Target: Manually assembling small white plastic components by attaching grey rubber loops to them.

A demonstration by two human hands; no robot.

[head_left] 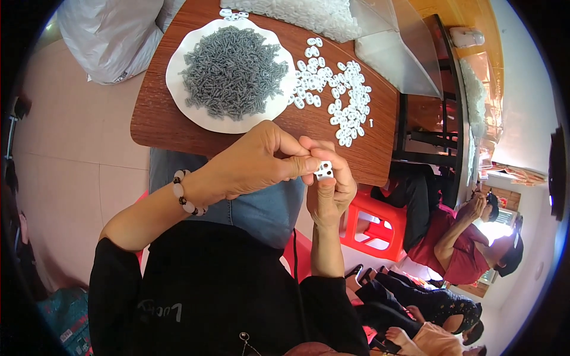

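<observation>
A small white plastic piece with two dark round holes (324, 171) is pinched between the thumb and fingers of my right hand (339, 185), just off the table's near edge. My left hand (255, 157), with a beaded bracelet at its wrist, meets it from the left. Its thumb and forefinger press together against the piece's upper edge; anything between those fingertips is hidden. Beyond my hands, a white wavy-rimmed plate (178, 95) holds a heap of small grey spiral-ribbed plugs (234, 71). To its right, many white oval two-holed pieces (350, 107) lie scattered on the table.
The brown wooden table (155, 115) ends in front of my lap. A clear plastic bin (395, 56) of white pieces stands at its far side. Right of me is a red plastic stool (380, 228), with other people seated beyond. A white sack (110, 38) stands far left.
</observation>
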